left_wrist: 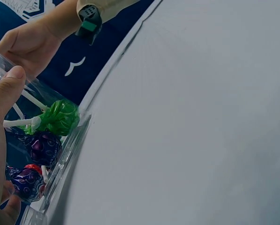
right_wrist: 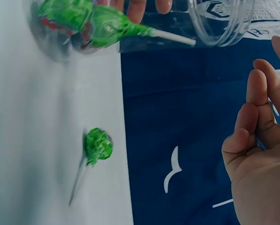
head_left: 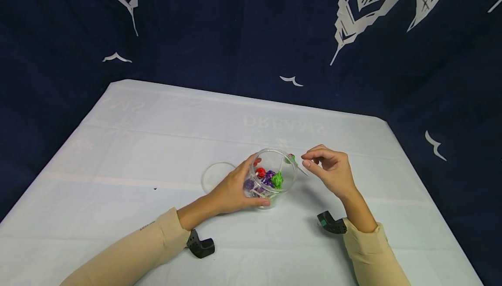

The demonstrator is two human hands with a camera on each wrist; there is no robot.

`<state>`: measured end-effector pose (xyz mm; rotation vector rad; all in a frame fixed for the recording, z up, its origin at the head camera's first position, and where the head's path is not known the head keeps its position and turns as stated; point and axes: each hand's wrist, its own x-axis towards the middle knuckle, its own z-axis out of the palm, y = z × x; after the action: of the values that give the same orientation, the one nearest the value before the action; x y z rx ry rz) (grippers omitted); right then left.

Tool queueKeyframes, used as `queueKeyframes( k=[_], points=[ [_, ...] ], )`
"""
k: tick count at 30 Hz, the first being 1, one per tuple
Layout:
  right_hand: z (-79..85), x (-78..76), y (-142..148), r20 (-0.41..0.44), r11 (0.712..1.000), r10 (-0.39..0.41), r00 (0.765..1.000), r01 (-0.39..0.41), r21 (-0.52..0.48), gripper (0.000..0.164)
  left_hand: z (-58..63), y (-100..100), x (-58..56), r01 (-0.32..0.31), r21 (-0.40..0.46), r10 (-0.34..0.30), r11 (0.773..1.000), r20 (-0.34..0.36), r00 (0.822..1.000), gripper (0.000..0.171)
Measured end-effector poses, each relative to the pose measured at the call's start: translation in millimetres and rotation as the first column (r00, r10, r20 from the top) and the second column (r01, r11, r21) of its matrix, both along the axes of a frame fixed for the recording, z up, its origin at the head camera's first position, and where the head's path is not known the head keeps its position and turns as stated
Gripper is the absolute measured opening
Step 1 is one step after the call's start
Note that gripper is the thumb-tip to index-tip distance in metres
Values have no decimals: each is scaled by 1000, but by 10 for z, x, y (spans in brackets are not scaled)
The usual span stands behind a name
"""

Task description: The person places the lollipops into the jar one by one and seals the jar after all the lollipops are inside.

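My left hand (head_left: 231,192) grips a clear plastic jar (head_left: 291,179) round its side, fingers behind and thumb in front. Inside lie several wrapped lollipops: a green one (head_left: 277,180), purple ones (left_wrist: 42,147) and a red one (head_left: 260,172), their white sticks showing through the wall. The jar's mouth is uncovered. Just right of its rim hovers my right hand (head_left: 331,170), fingers loosely bent, thumb and forefinger apart, with nothing between them. A green-wrapped lollipop (right_wrist: 98,144) lies on the table beyond the jar; in the head view the jar partly hides it.
A clear round lid-like disc (head_left: 202,178) lies on the white tablecloth (head_left: 117,155), left of the jar and partly behind my left hand. A small dark speck (head_left: 154,188) is farther left. Dark blue patterned cloth (head_left: 219,28) hangs behind the table.
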<state>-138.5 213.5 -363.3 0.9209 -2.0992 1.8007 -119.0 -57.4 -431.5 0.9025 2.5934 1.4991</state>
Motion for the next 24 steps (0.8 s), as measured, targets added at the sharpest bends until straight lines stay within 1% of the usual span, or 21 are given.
queueKeyframes(
  k=[2,6,11,18,24],
  points=[
    [-21,-13,6,-1,1000,-14,1000,14,-5,12,2,1,0,1,-2,-1,1000,2,1000,118],
    [-64,-38,29,23,999,-50,998,50,0,10,7,1,0,3,-3,-3,1000,-2,1000,118],
    [-131,-77,59,57,992,-123,991,121,36,8,13,0,-2,4,-3,-4,1000,6,1000,118],
    [-264,-156,107,116,964,-247,962,232,127,4,8,-2,-4,0,-4,0,1000,16,1000,117],
    [-377,-228,177,149,940,-309,939,277,199,5,2,3,-10,2,-6,-2,1000,4,1000,118]
  ],
)
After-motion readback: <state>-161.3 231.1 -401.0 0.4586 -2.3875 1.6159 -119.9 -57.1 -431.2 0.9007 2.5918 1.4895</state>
